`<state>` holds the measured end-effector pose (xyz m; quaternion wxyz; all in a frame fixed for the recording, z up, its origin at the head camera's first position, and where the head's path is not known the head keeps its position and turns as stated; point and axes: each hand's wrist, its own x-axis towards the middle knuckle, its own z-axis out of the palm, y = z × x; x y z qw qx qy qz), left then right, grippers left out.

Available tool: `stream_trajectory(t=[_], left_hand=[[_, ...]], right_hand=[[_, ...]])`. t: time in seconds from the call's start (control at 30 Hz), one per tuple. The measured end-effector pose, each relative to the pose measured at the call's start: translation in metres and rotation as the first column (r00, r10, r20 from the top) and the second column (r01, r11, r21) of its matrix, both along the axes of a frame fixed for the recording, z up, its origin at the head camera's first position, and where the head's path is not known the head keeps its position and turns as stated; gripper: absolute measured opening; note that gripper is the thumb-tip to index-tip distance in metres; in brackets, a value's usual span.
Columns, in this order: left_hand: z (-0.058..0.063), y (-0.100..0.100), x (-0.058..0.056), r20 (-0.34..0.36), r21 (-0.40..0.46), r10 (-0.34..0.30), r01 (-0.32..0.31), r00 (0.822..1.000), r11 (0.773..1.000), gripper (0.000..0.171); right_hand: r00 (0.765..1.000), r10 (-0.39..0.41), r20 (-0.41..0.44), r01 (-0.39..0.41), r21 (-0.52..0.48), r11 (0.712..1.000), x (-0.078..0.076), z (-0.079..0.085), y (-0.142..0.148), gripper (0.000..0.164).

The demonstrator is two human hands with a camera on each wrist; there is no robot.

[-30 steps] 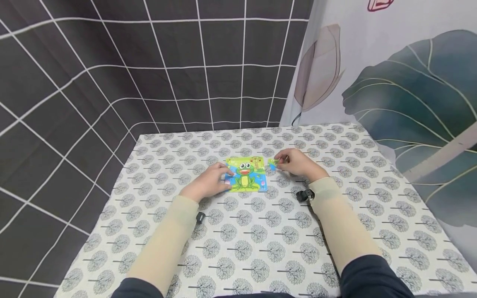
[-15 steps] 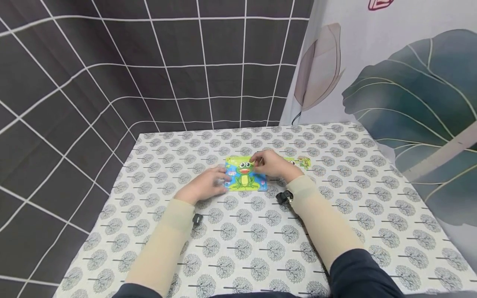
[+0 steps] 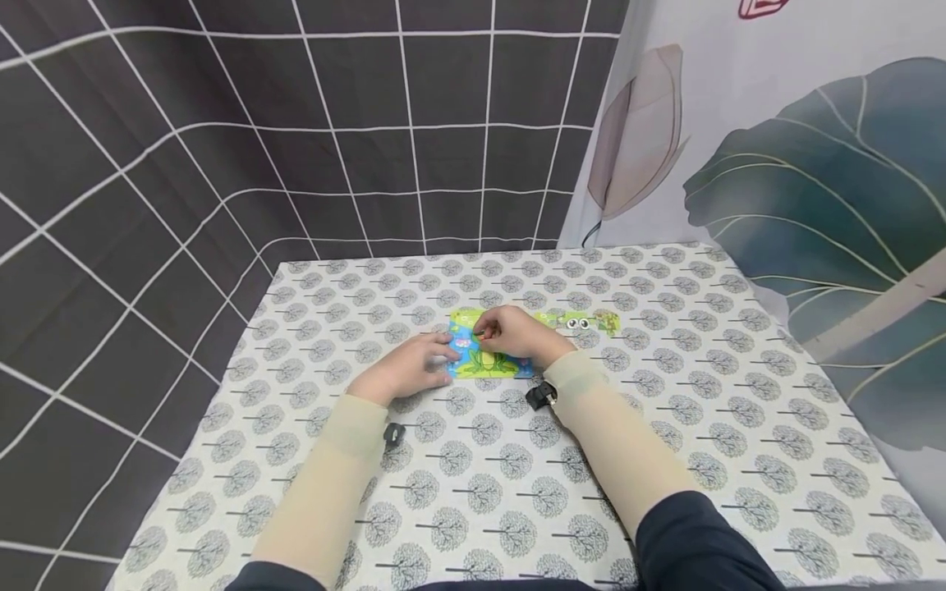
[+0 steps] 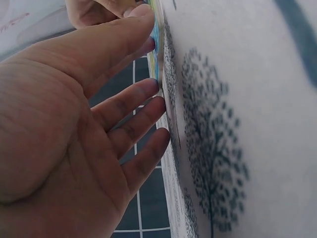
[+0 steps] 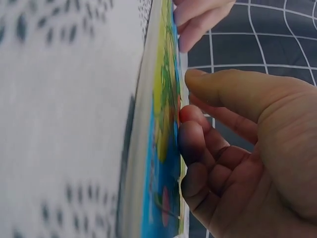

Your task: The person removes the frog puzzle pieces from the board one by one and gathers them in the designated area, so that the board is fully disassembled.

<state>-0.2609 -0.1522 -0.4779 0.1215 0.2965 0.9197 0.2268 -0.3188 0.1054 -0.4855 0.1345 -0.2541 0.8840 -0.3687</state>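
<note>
A square frog puzzle board (image 3: 463,316), green and blue, lies flat on the table. My left hand (image 3: 405,369) rests at its left edge, fingers fairly straight and tips touching the board; in the left wrist view that hand (image 4: 84,124) is spread with its thumb near the edge. Over the frog's face, my right hand (image 3: 517,335) has its fingers curled, thumb and fingertips pinching a puzzle piece (image 3: 484,334) showing red and orange. The right wrist view puts the right hand (image 5: 242,134) against the board's surface (image 5: 166,134); the pinch itself is mostly hidden there.
Right of the board lie loose puzzle pieces in a row, including one with the frog's eyes (image 3: 578,323) and one with a tree (image 3: 608,320). A tree-print cloth (image 3: 480,484) covers the table. A dark grid curtain (image 3: 369,148) hangs behind.
My right hand has let go of a puzzle piece at the right of the board and moved left over the frog's face. The left hand stays at the board's left edge, barely shifted.
</note>
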Motion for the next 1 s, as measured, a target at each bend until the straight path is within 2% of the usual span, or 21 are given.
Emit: stream_trajectory(t=[0.27,0.53,1.0], left_hand=[[0.0006,0.0015,-0.0004,0.018,0.004,0.021,-0.021,1.0,1.0,0.046],[-0.0023,0.0021,-0.0002,0.023,0.01,0.034,-0.034,0.999,0.999,0.045],[-0.0046,0.0016,-0.0006,0.023,0.001,0.042,-0.042,0.999,0.999,0.043]], right_hand=[[1.0,-0.03,0.007,0.03,0.032,0.999,-0.0028,-0.0052,-0.0031,0.021],[0.998,-0.06,0.013,0.06,0.04,0.997,0.0011,-0.0036,-0.0037,0.032],[0.999,-0.028,-0.022,0.03,0.093,0.995,-0.0006,-0.005,-0.0081,0.027]])
